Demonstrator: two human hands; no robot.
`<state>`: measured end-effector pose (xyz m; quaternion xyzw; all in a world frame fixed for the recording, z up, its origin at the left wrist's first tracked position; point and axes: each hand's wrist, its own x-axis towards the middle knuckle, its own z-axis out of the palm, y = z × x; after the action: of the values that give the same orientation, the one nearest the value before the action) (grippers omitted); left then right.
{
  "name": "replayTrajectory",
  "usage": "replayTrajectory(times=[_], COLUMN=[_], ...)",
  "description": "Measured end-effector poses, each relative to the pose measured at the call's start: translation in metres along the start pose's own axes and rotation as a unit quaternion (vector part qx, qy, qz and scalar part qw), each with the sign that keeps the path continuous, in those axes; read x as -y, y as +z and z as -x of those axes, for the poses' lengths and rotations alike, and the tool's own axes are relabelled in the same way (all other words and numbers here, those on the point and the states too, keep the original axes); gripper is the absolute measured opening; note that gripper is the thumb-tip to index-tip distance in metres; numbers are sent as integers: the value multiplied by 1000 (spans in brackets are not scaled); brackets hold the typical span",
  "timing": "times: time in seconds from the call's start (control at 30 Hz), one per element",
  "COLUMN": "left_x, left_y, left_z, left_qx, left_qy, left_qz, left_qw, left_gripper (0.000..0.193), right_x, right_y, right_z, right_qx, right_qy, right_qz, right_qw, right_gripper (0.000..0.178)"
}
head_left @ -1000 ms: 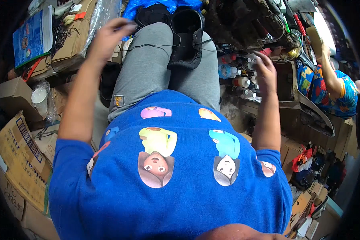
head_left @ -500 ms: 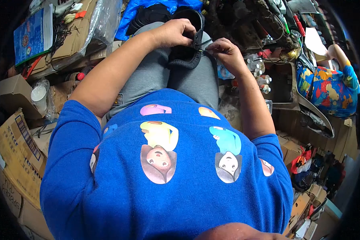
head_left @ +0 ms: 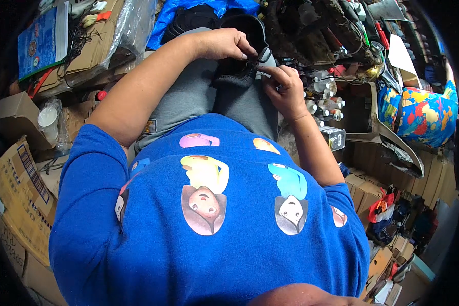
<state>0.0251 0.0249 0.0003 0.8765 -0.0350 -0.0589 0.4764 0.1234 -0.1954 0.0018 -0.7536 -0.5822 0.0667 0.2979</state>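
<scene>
A black shoe (head_left: 234, 81) with a padded collar lies across my lap, its opening facing up. My left hand (head_left: 233, 45) grips the shoe's edge from the left, thumb and fingers closed on the rim. On the other side, my right hand (head_left: 286, 85) has its index finger extended against that same edge, with the thumb bent below. Whatever its fingertips hold, if anything, is too small to make out. Part of the shoe's far end sits in shadow.
To the right stand several small bottles (head_left: 334, 106) and a clear square container (head_left: 335, 137). A person in a colourful patterned garment (head_left: 427, 118) is at the far right. On the left are a blue book (head_left: 38, 47), a cardboard box (head_left: 19, 118) and a white cup (head_left: 48, 118).
My right hand has turned and moved slightly down, its index finger now against the shoe's edge. My left fingers have shifted a little right along the rim. The person at right has lowered an arm.
</scene>
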Motion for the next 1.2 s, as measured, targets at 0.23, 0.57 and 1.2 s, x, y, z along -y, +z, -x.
replayTrajectory(times=[0.23, 0.57, 1.2], left_x=[-7, 9, 20], left_y=[-6, -10, 0], left_z=[-6, -12, -17], left_qx=[50, 44, 13], left_qy=[-13, -47, 4], left_qz=[-38, 52, 122], left_qw=[998, 997, 992], left_gripper=[33, 27, 26], right_x=[32, 22, -24], right_y=[-19, -38, 10], right_z=[-20, -55, -7], right_qx=[41, 115, -18], right_qy=[-92, -143, 116], right_qz=[252, 224, -197], right_qw=[963, 957, 973], right_gripper=[22, 14, 24])
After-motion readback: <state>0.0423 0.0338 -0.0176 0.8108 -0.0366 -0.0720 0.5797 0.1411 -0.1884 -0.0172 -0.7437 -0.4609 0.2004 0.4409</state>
